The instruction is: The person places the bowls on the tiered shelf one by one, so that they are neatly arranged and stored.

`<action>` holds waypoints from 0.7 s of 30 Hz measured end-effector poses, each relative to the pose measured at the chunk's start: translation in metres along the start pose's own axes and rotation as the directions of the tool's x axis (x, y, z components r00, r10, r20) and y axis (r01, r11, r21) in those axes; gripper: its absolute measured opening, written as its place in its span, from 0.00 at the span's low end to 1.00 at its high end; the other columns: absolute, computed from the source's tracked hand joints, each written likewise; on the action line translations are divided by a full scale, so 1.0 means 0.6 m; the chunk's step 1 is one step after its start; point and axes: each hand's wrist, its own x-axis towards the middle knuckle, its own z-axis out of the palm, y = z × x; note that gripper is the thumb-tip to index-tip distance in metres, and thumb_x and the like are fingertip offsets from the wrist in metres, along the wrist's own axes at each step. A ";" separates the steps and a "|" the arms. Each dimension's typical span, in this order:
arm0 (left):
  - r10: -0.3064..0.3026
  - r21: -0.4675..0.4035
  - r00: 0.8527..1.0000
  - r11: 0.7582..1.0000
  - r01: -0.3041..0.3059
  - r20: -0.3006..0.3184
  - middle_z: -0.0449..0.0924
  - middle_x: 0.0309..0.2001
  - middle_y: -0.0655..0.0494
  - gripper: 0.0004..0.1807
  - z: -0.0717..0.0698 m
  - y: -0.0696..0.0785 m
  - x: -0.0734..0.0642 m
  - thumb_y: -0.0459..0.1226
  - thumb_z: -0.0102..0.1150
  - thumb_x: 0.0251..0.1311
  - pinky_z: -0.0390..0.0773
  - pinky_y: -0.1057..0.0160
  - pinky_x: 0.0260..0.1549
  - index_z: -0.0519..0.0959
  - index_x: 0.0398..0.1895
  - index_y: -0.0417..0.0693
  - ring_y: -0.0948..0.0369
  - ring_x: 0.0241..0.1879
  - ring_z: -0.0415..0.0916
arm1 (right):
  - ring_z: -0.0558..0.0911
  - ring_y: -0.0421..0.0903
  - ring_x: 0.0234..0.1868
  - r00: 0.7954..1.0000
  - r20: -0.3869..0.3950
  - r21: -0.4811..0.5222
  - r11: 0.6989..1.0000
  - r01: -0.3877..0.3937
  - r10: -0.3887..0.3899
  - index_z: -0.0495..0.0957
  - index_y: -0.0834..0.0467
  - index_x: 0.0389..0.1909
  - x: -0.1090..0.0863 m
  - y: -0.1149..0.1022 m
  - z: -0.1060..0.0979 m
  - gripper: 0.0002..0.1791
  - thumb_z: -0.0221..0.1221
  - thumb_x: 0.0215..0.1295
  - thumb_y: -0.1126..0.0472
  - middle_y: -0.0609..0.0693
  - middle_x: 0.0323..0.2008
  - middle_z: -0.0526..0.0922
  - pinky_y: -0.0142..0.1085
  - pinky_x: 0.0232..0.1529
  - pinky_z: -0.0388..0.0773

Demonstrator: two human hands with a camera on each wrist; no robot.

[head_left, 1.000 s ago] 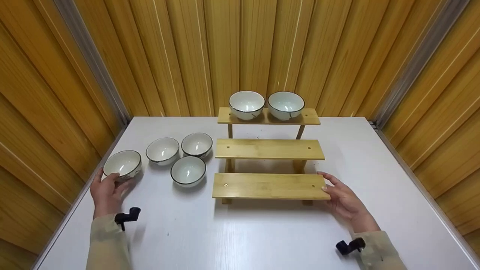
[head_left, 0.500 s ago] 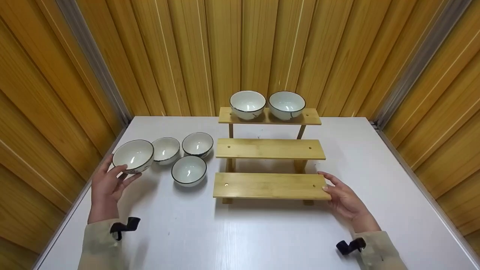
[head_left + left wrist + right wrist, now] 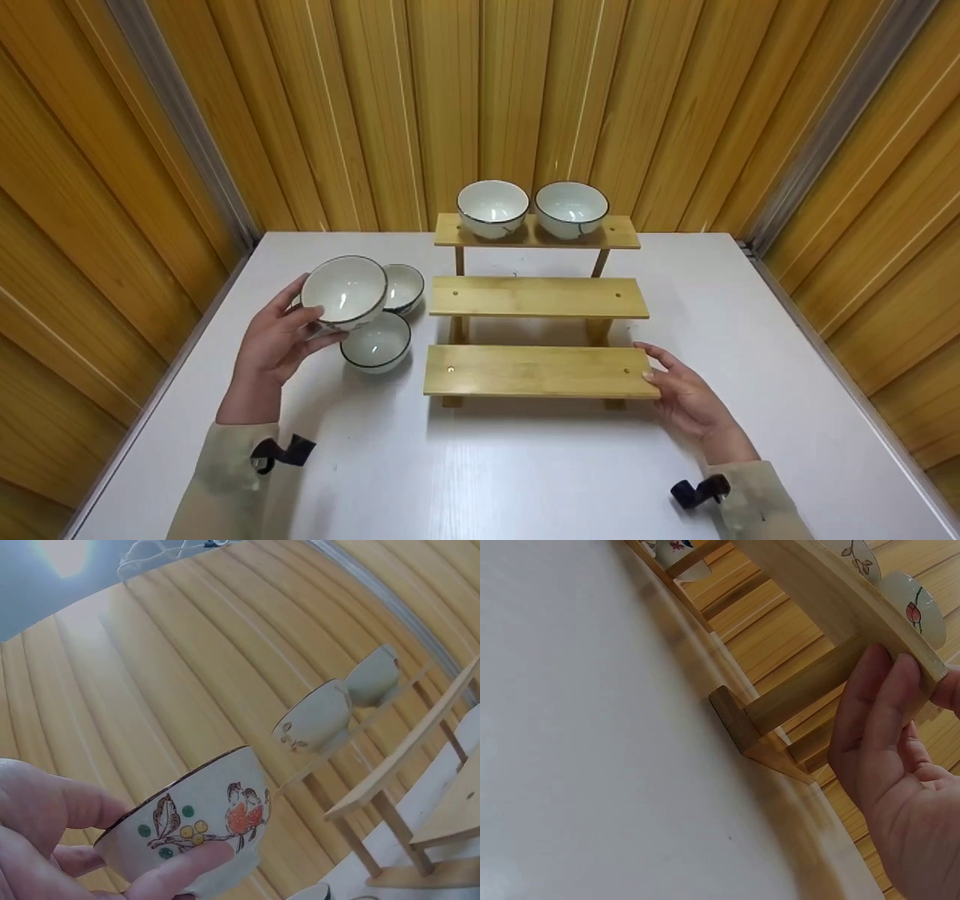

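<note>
My left hand (image 3: 274,337) grips a white bowl (image 3: 346,289) with a dark rim, thumb over the rim and fingers beneath. The bowl is lifted above the table; the left wrist view shows painted birds (image 3: 246,816) and a leaf on its side. My right hand (image 3: 686,394) pinches the right end of the lowest board of a three-step wooden rack (image 3: 540,371), thumb on top and fingers underneath. Two bowls stand side by side on the top step, a left bowl (image 3: 493,208) and a right bowl (image 3: 571,210).
Beyond the held bowl, a bowl (image 3: 405,289) stands on the white table (image 3: 480,472), with another bowl (image 3: 376,345) nearer me. A further bowl is mostly hidden behind the held one. Wood-panelled walls (image 3: 442,97) enclose the table at the back and sides.
My left hand has lifted the bowl off the table at the far left and carried it right, over the other bowls. The right hand and the rack have stayed put.
</note>
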 end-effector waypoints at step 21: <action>-0.017 0.007 0.961 1.000 0.016 0.277 0.56 0.76 0.37 0.40 0.231 -0.031 0.065 0.23 0.50 0.68 0.84 0.39 0.56 0.56 0.82 0.51 0.42 0.66 0.70 | 0.84 0.39 0.46 1.000 -0.005 0.046 0.999 -0.012 0.013 0.59 0.50 0.74 0.000 -0.001 0.003 0.27 0.44 0.79 0.72 0.45 0.60 0.79 0.26 0.40 0.85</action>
